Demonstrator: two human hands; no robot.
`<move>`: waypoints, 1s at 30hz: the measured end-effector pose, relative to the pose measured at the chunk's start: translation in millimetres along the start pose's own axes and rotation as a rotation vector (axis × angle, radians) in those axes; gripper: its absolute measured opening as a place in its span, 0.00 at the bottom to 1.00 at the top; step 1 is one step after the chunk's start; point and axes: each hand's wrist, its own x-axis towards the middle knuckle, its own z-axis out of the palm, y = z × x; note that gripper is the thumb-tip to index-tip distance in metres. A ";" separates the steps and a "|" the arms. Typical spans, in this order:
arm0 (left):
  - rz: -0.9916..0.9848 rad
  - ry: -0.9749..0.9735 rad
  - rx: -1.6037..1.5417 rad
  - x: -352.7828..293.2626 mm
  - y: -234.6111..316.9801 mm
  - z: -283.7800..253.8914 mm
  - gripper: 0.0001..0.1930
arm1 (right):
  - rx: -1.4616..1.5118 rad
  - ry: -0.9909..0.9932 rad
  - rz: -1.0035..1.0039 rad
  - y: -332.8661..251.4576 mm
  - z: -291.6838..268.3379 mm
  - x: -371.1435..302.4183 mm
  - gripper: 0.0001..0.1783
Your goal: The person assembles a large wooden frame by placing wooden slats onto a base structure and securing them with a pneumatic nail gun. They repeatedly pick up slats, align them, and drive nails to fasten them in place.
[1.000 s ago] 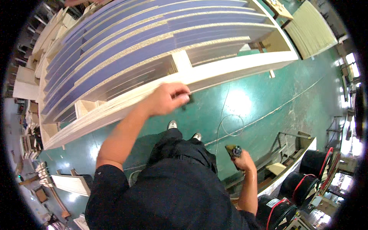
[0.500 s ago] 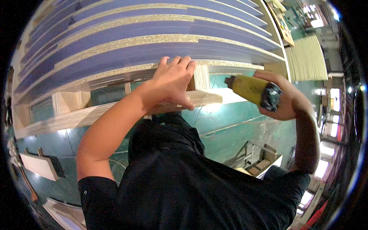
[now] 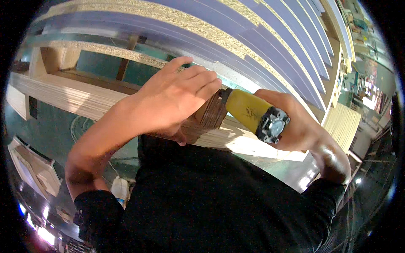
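My right hand [image 3: 291, 122] is wrapped round a nail gun [image 3: 249, 109] with a yellow body and a black, bolted end cap. Its dark nose points left, close to the top of a short wooden crosspiece [image 3: 214, 113]; whether they touch I cannot tell. Just left of that nose, my left hand [image 3: 181, 95] grips the wooden frame [image 3: 84, 95], thumb on the near side of its front rail and fingers bent over the far side. The palm hides part of the crosspiece and rail. Beyond the fingers stand blue-faced particleboard panels [image 3: 185, 44] with rough raw edges.
More upright panels [image 3: 295, 46] run in rows toward the far right, inside a wooden side piece [image 3: 333, 71]. A stack of pale sheets [image 3: 342, 124] stands at the right. On the green floor at the left lies a white-framed piece [image 3: 33, 166]; a pale container [image 3: 120, 189] is near my left elbow.
My view has turned and come closer to the frame. The nail gun has moved left and in to the crosspiece beside my left hand, which stays on the frame.
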 end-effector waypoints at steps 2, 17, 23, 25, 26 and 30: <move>0.013 0.058 -0.020 1.4 -1.6 4.7 0.56 | 0.008 0.023 -0.089 5.3 1.1 3.6 0.25; 0.042 0.047 -0.028 -4.7 -2.1 -3.8 0.60 | 0.051 0.125 -0.220 -8.1 8.2 -0.6 0.25; 0.042 0.048 -0.010 -6.2 -0.9 -2.7 0.61 | 0.005 -0.010 -0.143 -2.9 3.8 2.6 0.26; 0.047 0.059 -0.015 -5.6 -2.2 -0.5 0.61 | -0.072 0.052 -0.260 -3.4 4.2 1.8 0.26; 0.051 0.054 -0.010 -5.6 -3.3 0.3 0.61 | -0.084 0.064 -0.279 -3.5 4.3 1.3 0.26; 0.078 0.039 -0.007 -5.3 -6.6 -0.1 0.61 | -0.051 0.090 -0.229 -2.6 8.6 -4.8 0.26</move>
